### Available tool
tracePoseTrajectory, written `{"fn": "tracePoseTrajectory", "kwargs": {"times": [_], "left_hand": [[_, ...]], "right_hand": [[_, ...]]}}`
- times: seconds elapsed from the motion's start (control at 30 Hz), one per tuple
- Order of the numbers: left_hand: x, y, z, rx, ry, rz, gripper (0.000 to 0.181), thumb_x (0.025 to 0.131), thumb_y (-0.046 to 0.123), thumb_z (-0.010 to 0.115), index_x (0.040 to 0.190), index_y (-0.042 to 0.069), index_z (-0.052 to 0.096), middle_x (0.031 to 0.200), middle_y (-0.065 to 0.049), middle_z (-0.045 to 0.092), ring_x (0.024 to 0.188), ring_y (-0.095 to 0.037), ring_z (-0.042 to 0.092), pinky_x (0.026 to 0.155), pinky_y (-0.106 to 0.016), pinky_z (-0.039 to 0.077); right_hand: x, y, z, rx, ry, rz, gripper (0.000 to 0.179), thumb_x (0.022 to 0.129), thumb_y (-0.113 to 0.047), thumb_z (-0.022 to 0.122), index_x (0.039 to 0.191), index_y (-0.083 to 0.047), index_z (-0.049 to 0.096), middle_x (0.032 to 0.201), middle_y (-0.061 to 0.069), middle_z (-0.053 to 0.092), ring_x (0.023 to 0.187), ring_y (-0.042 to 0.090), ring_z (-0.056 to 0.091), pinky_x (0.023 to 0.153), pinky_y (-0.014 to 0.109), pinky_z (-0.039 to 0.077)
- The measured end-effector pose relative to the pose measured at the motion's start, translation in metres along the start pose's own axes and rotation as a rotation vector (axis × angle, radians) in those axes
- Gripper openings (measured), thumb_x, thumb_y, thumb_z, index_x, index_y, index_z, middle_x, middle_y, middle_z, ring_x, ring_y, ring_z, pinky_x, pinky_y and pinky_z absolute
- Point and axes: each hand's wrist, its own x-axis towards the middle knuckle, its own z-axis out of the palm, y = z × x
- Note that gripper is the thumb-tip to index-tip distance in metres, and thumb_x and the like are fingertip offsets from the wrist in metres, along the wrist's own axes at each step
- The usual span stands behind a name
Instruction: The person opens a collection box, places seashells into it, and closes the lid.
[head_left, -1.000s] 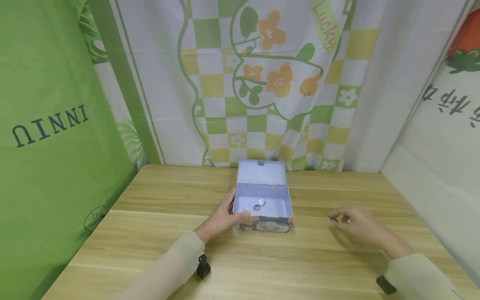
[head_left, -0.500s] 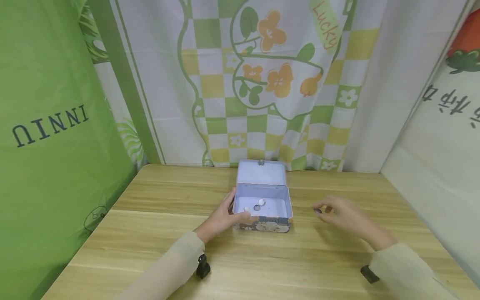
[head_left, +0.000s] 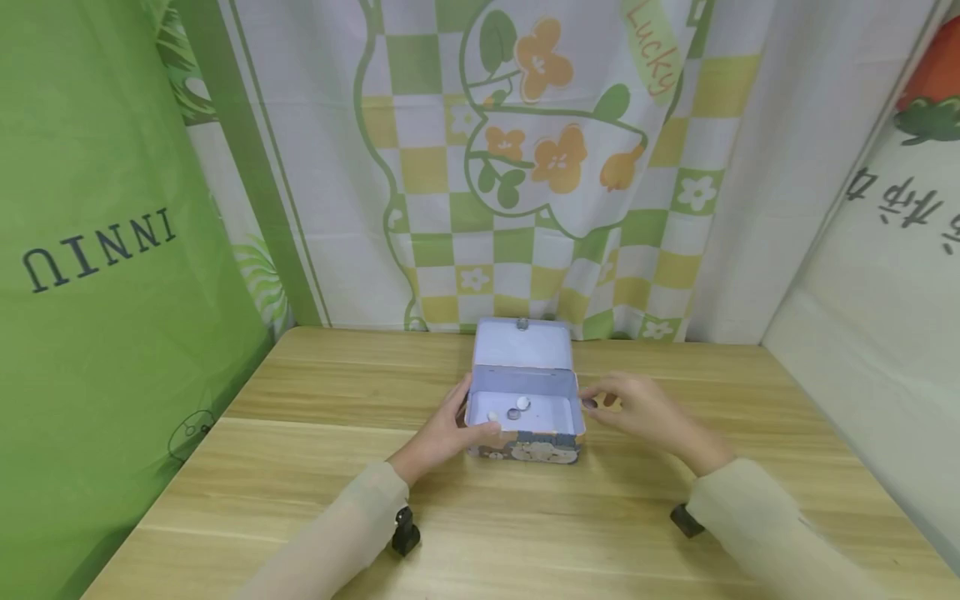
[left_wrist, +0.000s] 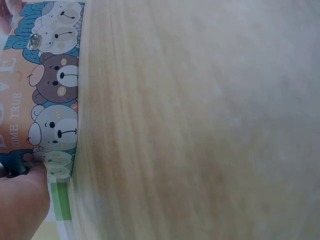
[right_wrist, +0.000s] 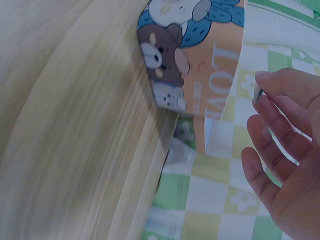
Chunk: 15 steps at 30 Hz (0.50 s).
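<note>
Nearest, on the tabletop (head_left: 300, 475), the left hand (head_left: 438, 435) has its grip on the tin (head_left: 551, 450) at the near left corner, thumb over the front rim and fingers along the outer side, which seems to steady it. The right hand (head_left: 637, 414) pinches a dark disc (head_left: 590, 403) between thumb and forefinger, just beside the tin's right rim; whether it touches the rim, I cannot tell. That disc is not inside yet.

Within the tin, three discs lie on the floor: a pale disc (head_left: 492, 417) near the left thumb, a grey disc (head_left: 513, 414) and, just beyond, a white disc (head_left: 523, 403). The loading looks partly done, with the pinched disc the only one seen outside.

Farther back, the lid (head_left: 522, 346) is tipped open, so closing it would be left too. Behind hangs the curtain (head_left: 427, 167).
</note>
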Motion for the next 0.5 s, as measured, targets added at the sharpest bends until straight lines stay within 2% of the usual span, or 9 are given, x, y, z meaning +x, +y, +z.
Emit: {"fn": "tracePoseTrajectory", "kwargs": {"times": [0.3, 0.5], "left_hand": [[0.001, -0.002, -0.001, -0.016, -0.015, 0.034, 0.101, 0.093, 0.021, 0.074, 0.163, 0.016, 0.001, 0.167, -0.011, 0.002, 0.148, -0.038, 0.021, 0.117, -0.046, 0.03], [0.001, -0.001, -0.001, -0.02, -0.02, 0.039, 0.099, 0.095, 0.018, 0.072, 0.162, 0.015, 0.0, 0.167, -0.013, 0.0, 0.148, -0.039, 0.02, 0.117, -0.048, 0.029]], "right_hand": [[0.028, -0.012, 0.02, 0.074, -0.01, -0.043, 0.02, 0.087, -0.005, 0.077, 0.106, -0.007, 0.076, 0.104, 0.003, 0.072, 0.085, 0.022, 0.064, 0.071, 0.036, 0.057], [0.045, -0.02, 0.03, 0.073, -0.006, -0.1, 0.021, 0.087, -0.006, 0.077, 0.107, -0.008, 0.076, 0.1, 0.002, 0.071, 0.084, 0.022, 0.064, 0.071, 0.038, 0.058]]}}
